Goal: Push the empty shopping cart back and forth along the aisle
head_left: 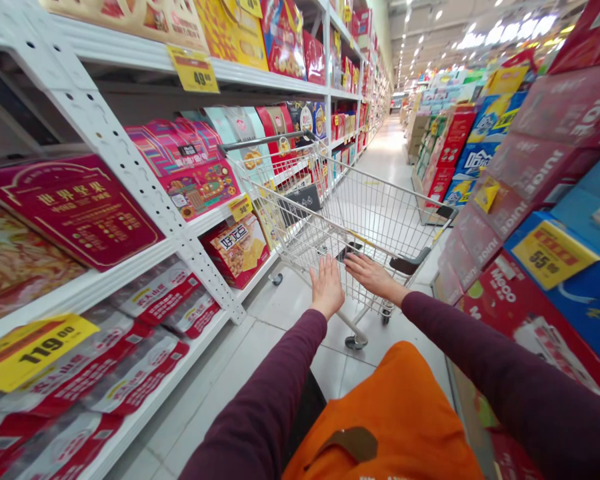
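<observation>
A metal wire shopping cart (300, 215) stands at an angle across the aisle in front of me, with its dark handle bar (267, 141) beside the left shelves. No goods show in its basket. My left hand (327, 285) is at the near side of the cart, fingers stretched upward and apart. To its right, my right hand (373, 275) lies flat, fingers extended leftward in front of the wire mesh. Both hands appear to hold nothing. Whether the fingertips touch the wires I cannot tell. A black corner bumper (411, 261) sits just beyond my right hand.
White shelving (205, 267) with boxed goods and yellow price tags runs along the left. Stacked drink cartons (510, 267) crowd the right side close to my right arm. A tiled floor (260, 360) leads down the aisle past more stacked goods (455, 143).
</observation>
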`<state>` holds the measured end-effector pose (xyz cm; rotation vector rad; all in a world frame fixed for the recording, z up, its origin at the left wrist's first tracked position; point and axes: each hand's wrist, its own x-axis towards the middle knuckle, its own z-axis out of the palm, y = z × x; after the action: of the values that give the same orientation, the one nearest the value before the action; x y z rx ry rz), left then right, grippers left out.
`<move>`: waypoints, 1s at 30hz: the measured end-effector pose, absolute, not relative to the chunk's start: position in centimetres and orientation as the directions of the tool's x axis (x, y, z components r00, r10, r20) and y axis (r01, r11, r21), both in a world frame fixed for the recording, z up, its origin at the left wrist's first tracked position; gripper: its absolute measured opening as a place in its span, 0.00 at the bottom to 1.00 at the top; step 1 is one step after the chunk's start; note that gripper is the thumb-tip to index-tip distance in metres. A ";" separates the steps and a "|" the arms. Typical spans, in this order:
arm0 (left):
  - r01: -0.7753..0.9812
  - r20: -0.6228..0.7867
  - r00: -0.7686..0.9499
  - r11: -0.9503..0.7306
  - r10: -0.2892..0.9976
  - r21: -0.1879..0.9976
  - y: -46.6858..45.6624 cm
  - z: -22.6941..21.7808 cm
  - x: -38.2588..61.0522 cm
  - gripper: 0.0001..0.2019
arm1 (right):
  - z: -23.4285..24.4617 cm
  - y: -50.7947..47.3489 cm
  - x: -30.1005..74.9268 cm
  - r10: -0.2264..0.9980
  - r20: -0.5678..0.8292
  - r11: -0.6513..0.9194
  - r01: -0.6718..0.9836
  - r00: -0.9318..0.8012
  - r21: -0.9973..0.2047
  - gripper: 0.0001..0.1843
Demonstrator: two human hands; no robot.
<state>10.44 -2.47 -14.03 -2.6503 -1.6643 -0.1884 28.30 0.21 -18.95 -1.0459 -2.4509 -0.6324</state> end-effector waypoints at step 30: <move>0.803 0.107 0.595 -0.582 0.797 -0.129 5.7 -7.1 14.7 0.33 | -15.9 -1.4 32.4 0.492 0.826 0.481 0.877 -0.275 0.006 0.21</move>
<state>14.72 5.66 -7.08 -2.6567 -1.3440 -0.0561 32.37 -1.39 -15.88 -1.1358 -1.9257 -0.6073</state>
